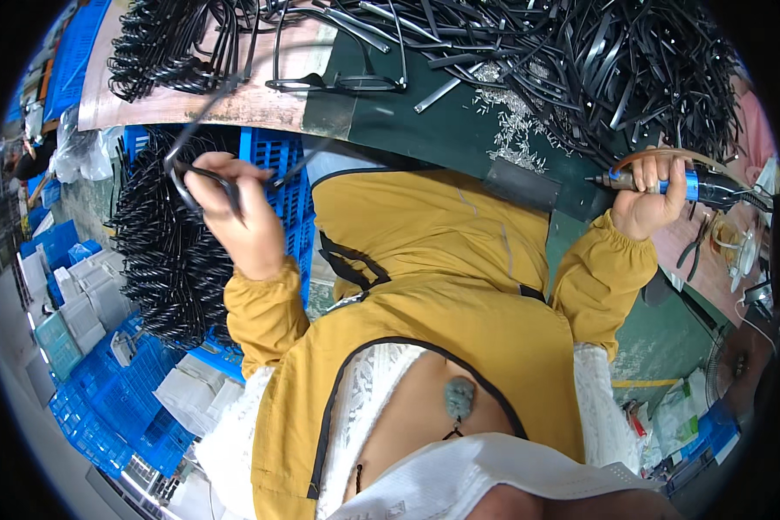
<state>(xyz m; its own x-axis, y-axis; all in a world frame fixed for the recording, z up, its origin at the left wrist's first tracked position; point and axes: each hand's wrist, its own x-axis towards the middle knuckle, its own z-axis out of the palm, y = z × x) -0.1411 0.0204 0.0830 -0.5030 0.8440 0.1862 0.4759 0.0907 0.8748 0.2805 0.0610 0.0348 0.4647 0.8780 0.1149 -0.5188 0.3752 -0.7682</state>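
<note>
A black eyeglass frame (178,166) is gripped by its front in my left hand (247,212), at the left past the bench edge; its temple arms stick up and are blurred. My right hand (646,206) is wrapped round an electric screwdriver (715,187), dark with a blue band, its tip pointing left over the bench. Between the hands, farther off, another black pair of eyeglasses (368,83) rests lenses-down on the bench. Small silvery screws (520,130) lie scattered beside a large heap of loose black temple arms (598,65).
Stacked black eyeglass frames (169,251) fill a blue crate (299,234) at the left; more frames (169,56) stand on the bench's far left. A dark pad (522,184) sits at the bench's near edge. Pliers (692,253) lie at the right. Blue crates (117,394) stand lower left.
</note>
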